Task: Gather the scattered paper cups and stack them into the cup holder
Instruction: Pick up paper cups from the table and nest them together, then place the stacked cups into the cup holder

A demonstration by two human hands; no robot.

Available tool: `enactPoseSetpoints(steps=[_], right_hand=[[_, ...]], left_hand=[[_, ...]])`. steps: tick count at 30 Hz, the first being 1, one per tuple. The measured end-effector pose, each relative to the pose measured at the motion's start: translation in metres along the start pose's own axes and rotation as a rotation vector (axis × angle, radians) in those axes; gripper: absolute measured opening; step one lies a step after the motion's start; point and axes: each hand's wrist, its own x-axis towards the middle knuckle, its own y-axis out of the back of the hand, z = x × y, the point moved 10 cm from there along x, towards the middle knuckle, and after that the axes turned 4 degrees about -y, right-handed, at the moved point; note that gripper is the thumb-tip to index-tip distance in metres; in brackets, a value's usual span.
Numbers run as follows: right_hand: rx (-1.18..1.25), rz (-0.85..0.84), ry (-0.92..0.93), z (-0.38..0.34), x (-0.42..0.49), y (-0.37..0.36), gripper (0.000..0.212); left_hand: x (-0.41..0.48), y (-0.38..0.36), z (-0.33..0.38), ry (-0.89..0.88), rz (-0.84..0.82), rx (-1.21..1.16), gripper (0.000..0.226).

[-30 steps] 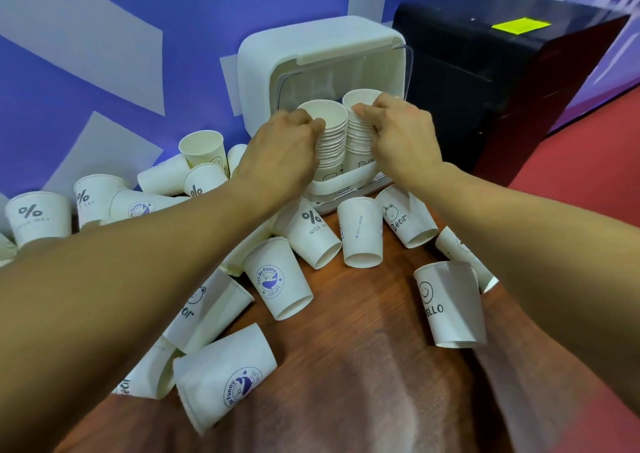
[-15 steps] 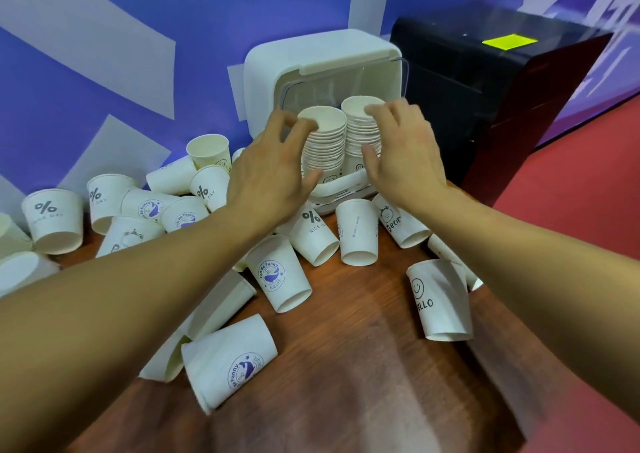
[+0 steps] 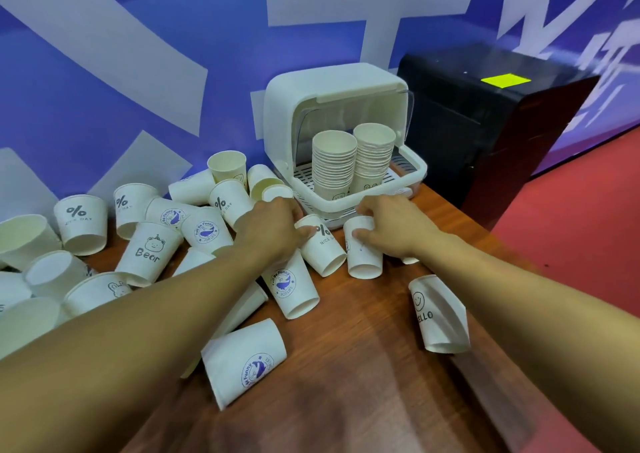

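A: Two stacks [image 3: 334, 162] of nested paper cups stand upright in the cup holder [image 3: 332, 103], side by side on its slatted tray, with the lid tipped up over them. Where are the hands?

B: Both are low on the surface [image 3: 346, 376], just near of the holder's front lip. The left hand [image 3: 273, 231] is on the NICE DAY cup [image 3: 323, 248], which lies on its side with its mouth toward the near right.

A: Gripping it, or only touching?

B: Gripping, as far as it shows. The left fingers [image 3: 306, 233] are curled round the cup's closed far end, thumb tip on the side wall.

A: And the right hand [image 3: 394, 227]?

B: It holds the neighbouring cup [image 3: 363, 255], just right of the NICE DAY cup. Its fingers [image 3: 362, 234] wrap the far end, the thumb presses the left wall, and the mouth points near.

A: The two cups touch?

B: They sit just beside each other; contact I cannot tell.

A: What else?

B: Many loose cups lie to the left along the blue wall [image 3: 104, 72], among them a Bear cup [image 3: 149, 248]. A whale cup [image 3: 292, 286] lies beneath the left wrist, and a HELLO cup [image 3: 440, 314] lies on its side near the right forearm. A black cabinet [image 3: 485, 130] stands right of the holder.
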Motion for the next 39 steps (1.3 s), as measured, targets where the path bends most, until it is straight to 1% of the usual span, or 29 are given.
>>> enactPoseSetpoints(steps=[3, 8, 10, 11, 13, 16, 20, 23, 26, 28, 30, 33, 36, 39], right_hand=[[0.016, -0.003, 0.0, 0.001, 0.0, -0.004, 0.041], [-0.005, 0.009, -0.011, 0.0, -0.001, -0.006, 0.048], [0.011, 0.006, -0.02, 0.0, -0.001, -0.005, 0.048], [0.027, 0.005, -0.023, -0.001, -0.001, -0.004, 0.046], [0.08, 0.004, -0.036, -0.001, -0.001, 0.0, 0.034], [0.164, 0.011, -0.063, 0.003, -0.002, 0.01, 0.014], [0.173, 0.018, -0.04, 0.0, -0.012, 0.032, 0.009], [0.173, 0.059, -0.013, -0.006, -0.02, 0.064, 0.005], [0.16, 0.177, -0.001, -0.008, -0.023, 0.107, 0.002], [0.187, 0.297, -0.012, -0.003, -0.022, 0.138, 0.004], [0.217, 0.44, -0.024, 0.001, -0.02, 0.167, 0.008], [0.155, 0.635, -0.014, -0.001, -0.016, 0.197, 0.017], [0.058, 0.718, 0.039, -0.012, -0.009, 0.205, 0.026], [-0.069, 0.735, 0.065, -0.019, 0.001, 0.197, 0.028]], left_hand=[[0.004, -0.004, -0.001, 0.005, -0.007, -0.051, 0.035], [0.006, -0.006, -0.004, 0.023, -0.015, -0.076, 0.038], [0.005, -0.006, -0.004, 0.037, -0.018, -0.131, 0.034], [0.005, -0.005, -0.004, 0.048, -0.018, -0.177, 0.029], [0.003, -0.001, -0.004, 0.066, -0.006, -0.289, 0.019], [0.0, 0.011, -0.002, 0.058, 0.023, -0.388, 0.015], [-0.006, 0.036, 0.012, -0.012, 0.075, -0.437, 0.013], [-0.012, 0.059, 0.025, -0.086, 0.118, -0.445, 0.012], [-0.013, 0.083, 0.037, -0.145, 0.144, -0.515, 0.013], [-0.011, 0.107, 0.045, -0.172, 0.224, -0.521, 0.013], [-0.009, 0.134, 0.056, -0.216, 0.337, -0.465, 0.012], [-0.009, 0.166, 0.08, -0.311, 0.499, -0.298, 0.011], [-0.005, 0.176, 0.097, -0.372, 0.62, -0.165, 0.017], [0.005, 0.17, 0.104, -0.397, 0.648, -0.101, 0.023]])
